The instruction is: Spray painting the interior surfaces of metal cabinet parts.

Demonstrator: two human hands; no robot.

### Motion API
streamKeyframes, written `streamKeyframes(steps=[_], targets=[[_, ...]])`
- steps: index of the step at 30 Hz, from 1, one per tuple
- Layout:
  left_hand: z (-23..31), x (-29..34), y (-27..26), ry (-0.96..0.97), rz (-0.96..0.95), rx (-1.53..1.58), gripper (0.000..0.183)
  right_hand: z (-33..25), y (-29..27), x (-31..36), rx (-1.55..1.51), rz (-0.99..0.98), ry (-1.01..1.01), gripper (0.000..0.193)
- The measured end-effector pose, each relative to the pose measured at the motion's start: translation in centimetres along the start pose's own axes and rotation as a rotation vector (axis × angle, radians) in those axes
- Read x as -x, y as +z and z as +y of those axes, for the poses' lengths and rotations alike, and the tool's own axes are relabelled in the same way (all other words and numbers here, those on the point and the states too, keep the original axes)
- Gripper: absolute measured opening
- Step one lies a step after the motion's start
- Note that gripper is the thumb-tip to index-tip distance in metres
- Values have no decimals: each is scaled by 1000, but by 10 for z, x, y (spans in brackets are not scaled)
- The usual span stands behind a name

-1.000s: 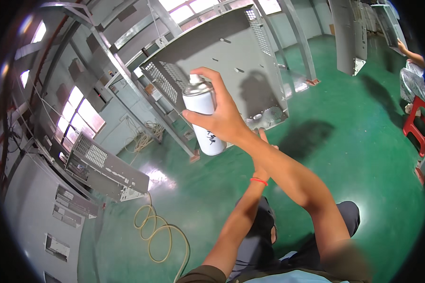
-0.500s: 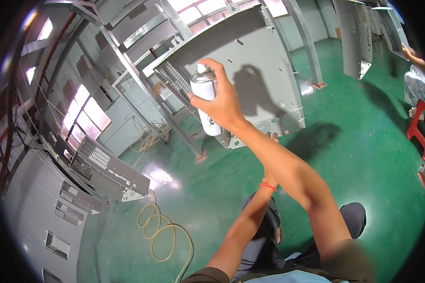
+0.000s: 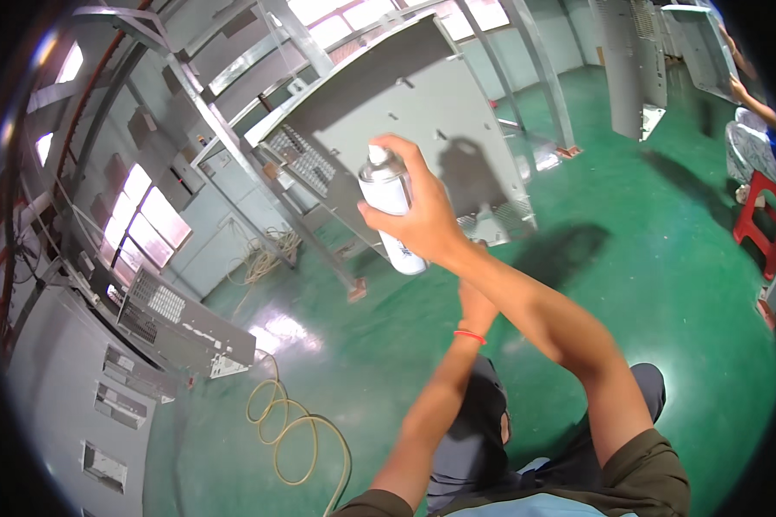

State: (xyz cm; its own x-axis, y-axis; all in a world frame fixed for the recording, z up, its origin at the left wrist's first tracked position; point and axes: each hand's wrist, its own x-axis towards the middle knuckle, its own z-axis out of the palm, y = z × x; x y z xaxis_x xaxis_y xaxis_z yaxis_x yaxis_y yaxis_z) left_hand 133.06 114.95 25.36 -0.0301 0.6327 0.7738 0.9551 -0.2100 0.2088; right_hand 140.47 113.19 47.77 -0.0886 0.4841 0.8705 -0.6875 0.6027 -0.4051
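Observation:
My right hand (image 3: 422, 202) is wrapped round a white spray can (image 3: 392, 211), its index finger on the white nozzle. The can leans slightly in front of a large grey sheet-metal housing (image 3: 362, 103), which hangs with perforated vents at its side and lower edge. Shadows of a head and hand fall on the housing's inner face. My left hand (image 3: 474, 302), with a red band at the wrist, reaches up behind my right forearm to near the housing's lower edge. Its fingers are mostly hidden, so I cannot see whether they grip the edge.
Metal frame posts (image 3: 547, 86) stand behind the housing. Another vented grey panel (image 3: 181, 323) is at the left, above a coiled yellow hose (image 3: 306, 422) on the green floor. At the right are hanging panels (image 3: 634, 77), a red stool (image 3: 760, 226) and another person's hands (image 3: 750, 99) on a panel.
The housing has turned, and its right perforated flange no longer shows. My right hand and the can are a little lower in the view. The other person's hands show more at the right.

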Motion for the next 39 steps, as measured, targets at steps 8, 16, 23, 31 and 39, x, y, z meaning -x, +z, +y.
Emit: streamKeyframes(steps=[8,16,23,31,39], targets=[[1,-14,-23,147,210,-55,50,-34,-142,89,457,-187,21,77],[27,-53,13,272,-692,219,45,-80,-215,117,116,394,764,80],[-52,-57,92,1,-1260,33,54,-86,-245,124,573,243,579,79],[-45,-48,132,-226,-1584,160,54,-58,-323,119,898,-262,736,79],[-21,-62,130,-189,-1447,241,49,-42,-358,116,968,-556,1197,85]])
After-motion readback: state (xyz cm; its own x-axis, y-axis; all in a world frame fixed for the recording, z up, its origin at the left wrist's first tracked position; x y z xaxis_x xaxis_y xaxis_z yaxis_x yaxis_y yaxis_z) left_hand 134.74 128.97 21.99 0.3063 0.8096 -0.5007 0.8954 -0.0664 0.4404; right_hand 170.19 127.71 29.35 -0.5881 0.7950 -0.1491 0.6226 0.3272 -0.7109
